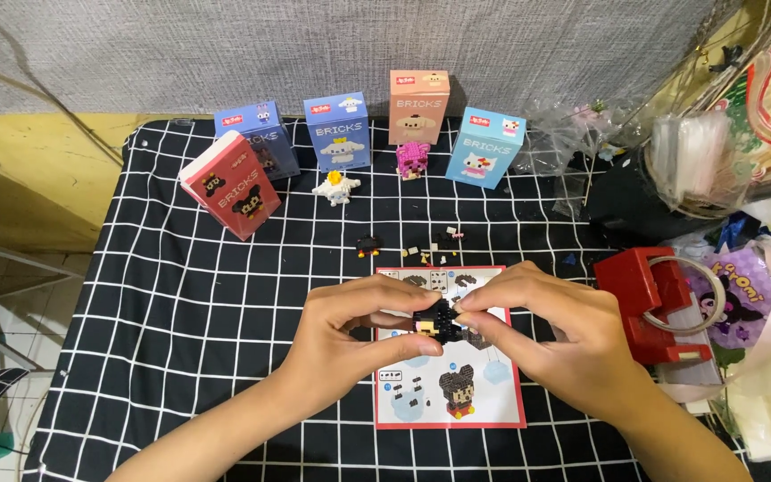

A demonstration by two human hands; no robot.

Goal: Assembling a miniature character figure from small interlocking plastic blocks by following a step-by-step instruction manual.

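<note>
Black cloth with a white grid (180, 312) covers our table, with a grey woven wall behind it. From the head camera we see both our forearms coming up from the bottom edge and meeting over a red-bordered instruction sheet (450, 406).

Our left hand (350, 326) lies palm inward, wrist bent, thumb stretched underneath and fingers curled over the top of a small black brick figure (435, 318), closed on its left side. Our right hand (551, 335) mirrors it, fingertips pinched on the figure's right side, knuckles raised. The figure sits between the two hands, held just above the upper half of the sheet.

Behind the sheet lie a few loose bricks (430, 252) and a small black piece (368, 245). Farther back stand five boxes: red (229, 185), dark blue (261, 136), blue (338, 131), orange (418, 105) and light blue (485, 147). A white figure (336, 187) and a pink figure (412, 159) stand before them. A red tape holder (653, 303) sits to the right, beside plastic bags (725, 152).
</note>
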